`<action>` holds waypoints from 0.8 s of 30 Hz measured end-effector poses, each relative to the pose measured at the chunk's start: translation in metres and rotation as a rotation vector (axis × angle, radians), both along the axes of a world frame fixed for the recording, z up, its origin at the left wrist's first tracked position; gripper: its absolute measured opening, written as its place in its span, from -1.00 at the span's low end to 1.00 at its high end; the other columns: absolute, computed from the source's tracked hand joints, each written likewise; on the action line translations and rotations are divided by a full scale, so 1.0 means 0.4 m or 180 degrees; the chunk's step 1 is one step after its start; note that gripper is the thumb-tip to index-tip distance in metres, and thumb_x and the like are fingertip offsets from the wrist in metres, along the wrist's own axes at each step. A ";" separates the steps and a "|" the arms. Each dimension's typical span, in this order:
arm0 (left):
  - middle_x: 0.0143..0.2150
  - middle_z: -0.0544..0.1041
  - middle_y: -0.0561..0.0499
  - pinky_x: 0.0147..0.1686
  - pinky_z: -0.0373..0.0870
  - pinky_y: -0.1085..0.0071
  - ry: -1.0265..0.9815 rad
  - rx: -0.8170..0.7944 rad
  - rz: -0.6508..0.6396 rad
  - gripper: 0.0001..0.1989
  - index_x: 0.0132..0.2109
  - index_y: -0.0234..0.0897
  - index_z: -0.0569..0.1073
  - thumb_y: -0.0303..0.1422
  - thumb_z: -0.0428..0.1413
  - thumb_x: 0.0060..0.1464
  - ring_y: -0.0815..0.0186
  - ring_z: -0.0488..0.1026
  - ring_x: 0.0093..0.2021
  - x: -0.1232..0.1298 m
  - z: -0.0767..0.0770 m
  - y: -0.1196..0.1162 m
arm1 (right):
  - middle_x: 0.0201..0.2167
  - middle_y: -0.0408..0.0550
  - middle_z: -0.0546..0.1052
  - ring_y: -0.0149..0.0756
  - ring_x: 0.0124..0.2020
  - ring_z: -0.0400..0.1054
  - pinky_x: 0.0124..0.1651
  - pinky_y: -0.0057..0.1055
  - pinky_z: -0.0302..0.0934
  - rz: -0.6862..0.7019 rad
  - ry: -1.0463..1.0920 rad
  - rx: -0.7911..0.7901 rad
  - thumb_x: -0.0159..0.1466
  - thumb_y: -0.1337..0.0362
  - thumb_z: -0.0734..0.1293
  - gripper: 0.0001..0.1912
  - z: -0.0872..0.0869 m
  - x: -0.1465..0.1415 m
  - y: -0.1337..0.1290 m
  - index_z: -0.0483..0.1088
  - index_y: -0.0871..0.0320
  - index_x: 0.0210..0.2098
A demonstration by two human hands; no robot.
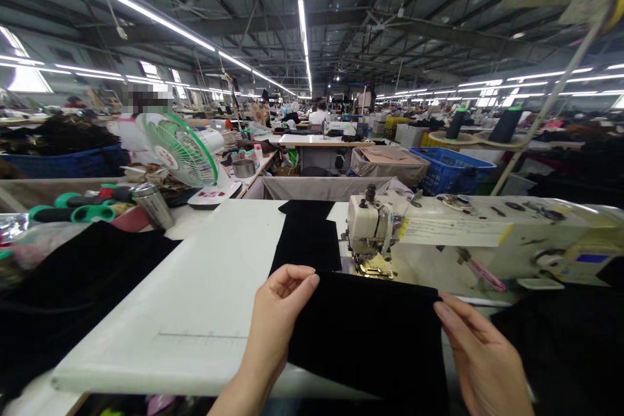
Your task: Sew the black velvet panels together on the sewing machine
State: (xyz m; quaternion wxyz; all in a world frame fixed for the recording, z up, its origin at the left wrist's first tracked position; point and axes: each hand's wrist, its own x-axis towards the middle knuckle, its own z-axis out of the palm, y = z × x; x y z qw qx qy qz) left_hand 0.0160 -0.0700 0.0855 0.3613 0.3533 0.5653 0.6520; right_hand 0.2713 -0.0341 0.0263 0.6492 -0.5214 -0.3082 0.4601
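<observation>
A black fabric piece [370, 331] hangs between my two hands, its top edge stretched just in front of the sewing machine [370, 227]. My left hand [280, 305] pinches the upper left corner between thumb and fingers. At the upper right corner, my right hand [480, 348] grips the cloth the same way. Another black fabric piece [312, 240] lies flat on the white table [209, 273], left of the needle area. Whether the two pieces are joined, I cannot tell. The machine's presser foot [373, 270] stands just beyond the held edge.
Black cloth [73, 286] is heaped at the left, near thread spools [82, 208] and a steel flask [153, 205]. A green and white fan [180, 149] stands behind. Pink-handled snips [482, 270] rest against the machine. A blue basket [448, 172] sits beyond it.
</observation>
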 end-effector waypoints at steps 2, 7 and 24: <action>-0.38 0.59 0.01 -0.23 0.42 0.46 -0.0007 0.0045 0.0049 -0.74 -0.38 -0.28 0.59 -0.21 0.38 -0.19 0.31 0.49 -0.31 -0.001 -0.004 0.005 | -0.24 -0.02 0.67 -0.19 -0.16 0.54 -0.17 -0.53 0.46 0.0003 0.0075 -0.0001 -0.20 0.05 0.64 -0.48 0.008 0.000 -0.001 0.62 0.18 -0.29; -0.36 0.60 -0.01 -0.18 0.43 0.44 -0.0107 -0.0007 0.0157 -0.69 -0.46 -0.28 0.59 -0.19 0.42 -0.34 0.28 0.50 -0.27 -0.004 0.002 0.016 | -0.30 0.00 0.67 -0.17 -0.25 0.54 -0.18 -0.38 0.46 -0.0006 -0.0070 0.0203 -0.14 0.09 0.63 -0.54 0.011 0.001 0.000 0.62 0.19 -0.29; -0.27 0.60 0.19 -0.11 0.45 0.74 -0.0078 0.0224 0.0013 -0.73 -0.37 -0.16 0.46 -0.27 0.41 -0.14 0.47 0.55 -0.19 -0.087 -0.102 0.034 | -0.51 -0.14 0.53 -0.36 -0.44 0.37 -0.34 -0.44 0.31 0.0365 -0.0299 0.0743 0.06 0.08 0.54 -0.70 0.060 -0.029 0.007 0.49 0.16 -0.43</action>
